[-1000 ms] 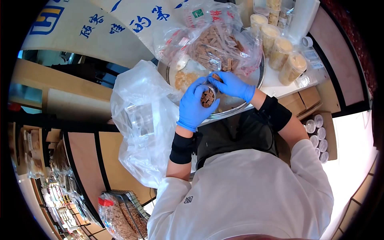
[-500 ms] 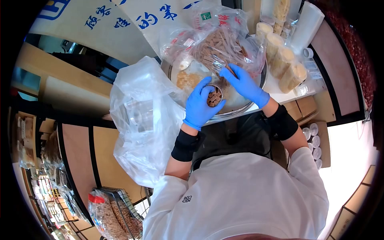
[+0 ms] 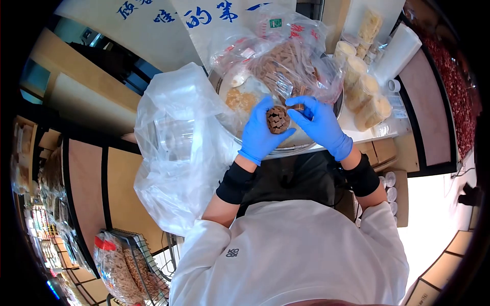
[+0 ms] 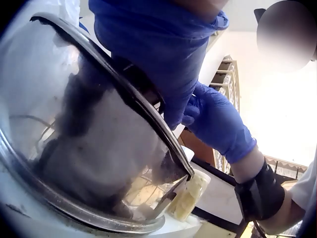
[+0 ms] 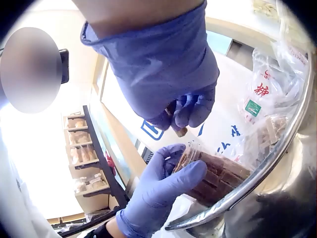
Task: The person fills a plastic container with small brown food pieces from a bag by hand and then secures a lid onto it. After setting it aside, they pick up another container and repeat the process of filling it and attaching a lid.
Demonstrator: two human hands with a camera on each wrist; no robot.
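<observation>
Both hands wear blue gloves. The left hand (image 3: 259, 133) grips a clear round jar packed with upright brown sticks (image 3: 278, 120), fingers and thumb wrapped round its side. In the right wrist view the jar (image 5: 213, 178) lies tilted above the metal rim, the left hand (image 5: 156, 191) round its open end. Just to the right, the right hand (image 3: 324, 127) pinches brown pieces (image 3: 297, 107) between thumb and fingers; in the right wrist view a brown piece (image 5: 181, 132) pokes out below its curled fingers. Behind them, a clear bag of brown sticks (image 3: 286, 64) lies in a round metal tray (image 3: 218, 84).
A large clear plastic bag (image 3: 178, 153) holding clear containers stands left of the tray. Filled jars (image 3: 375, 112) line the right side, with a plastic roll (image 3: 400, 51) behind. Lidded containers (image 3: 391, 194) sit in a box lower right. A wire basket (image 3: 145, 255) stands lower left.
The right hand went from beside the jar up to the bag of sticks, then came back down near the jar with brown pieces. The left hand kept its hold on the jar. The head view shifted.
</observation>
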